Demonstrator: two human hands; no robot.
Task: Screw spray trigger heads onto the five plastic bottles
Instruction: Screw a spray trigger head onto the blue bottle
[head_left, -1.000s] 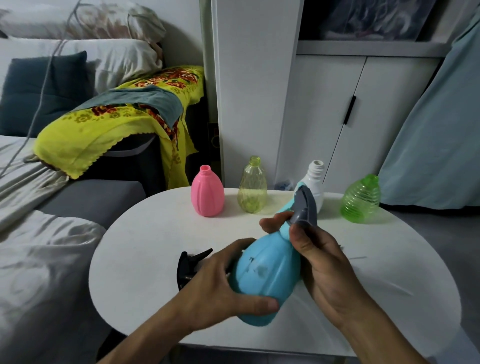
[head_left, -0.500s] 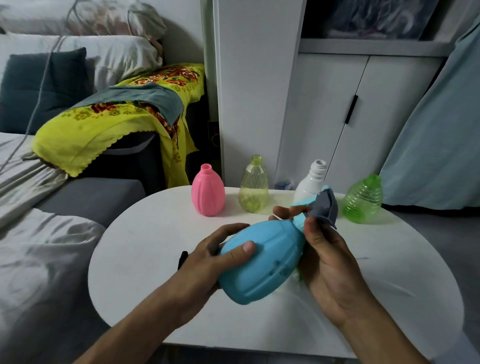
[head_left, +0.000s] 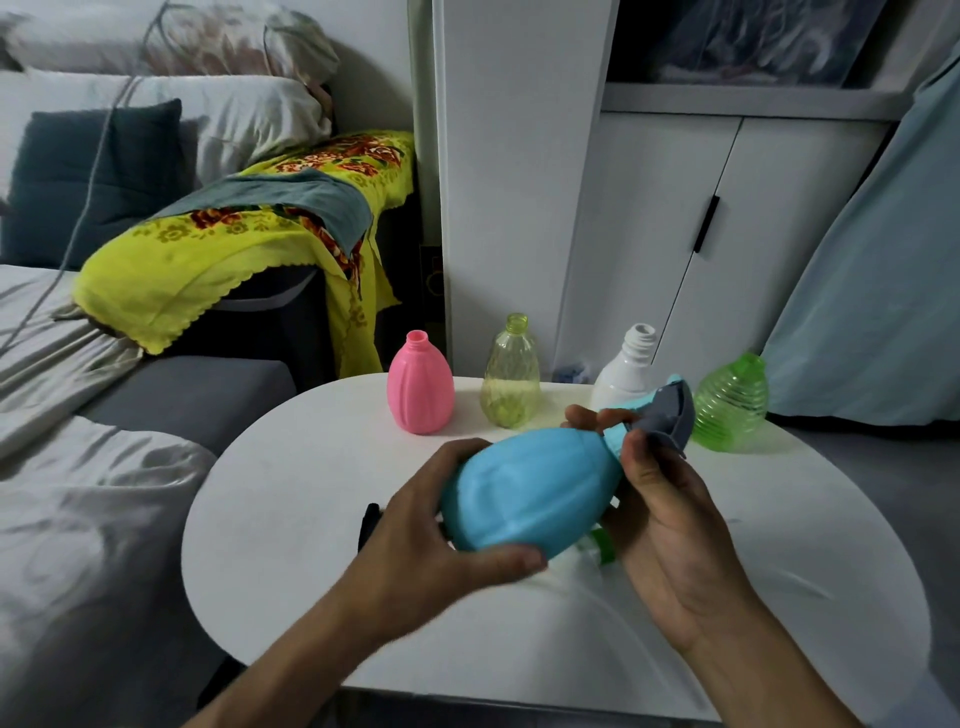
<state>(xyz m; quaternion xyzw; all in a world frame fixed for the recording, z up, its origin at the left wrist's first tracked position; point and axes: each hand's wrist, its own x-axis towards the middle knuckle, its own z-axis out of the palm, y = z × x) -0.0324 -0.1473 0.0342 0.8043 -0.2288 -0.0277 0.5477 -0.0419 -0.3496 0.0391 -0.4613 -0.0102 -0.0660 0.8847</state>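
Note:
A light blue bottle (head_left: 530, 493) lies tilted over the white round table (head_left: 291, 499), its neck pointing up and right. My left hand (head_left: 431, 551) grips its fat lower body. My right hand (head_left: 660, 514) holds the neck, fingers around the grey spray trigger head (head_left: 670, 415) seated on it. Along the table's far edge stand, all without heads, a pink bottle (head_left: 420, 387), a clear yellow bottle (head_left: 510, 376), a white bottle (head_left: 626, 366) and a ribbed green bottle (head_left: 732, 402). A black trigger head (head_left: 370, 522) peeks out behind my left hand; something green (head_left: 602, 548) shows under the blue bottle.
A sofa with grey cushions (head_left: 187, 395) and pale sheets lies left of the table. A yellow flowered cloth (head_left: 234, 249) drapes the dark armrest. White cabinet doors (head_left: 701, 244) stand behind the table, and a pale blue curtain (head_left: 872, 291) hangs at the right.
The blue bottle has tipped from nearly upright to lying almost on its side and turned in my hands. My left hand shifted around its base; the black trigger head is now mostly hidden.

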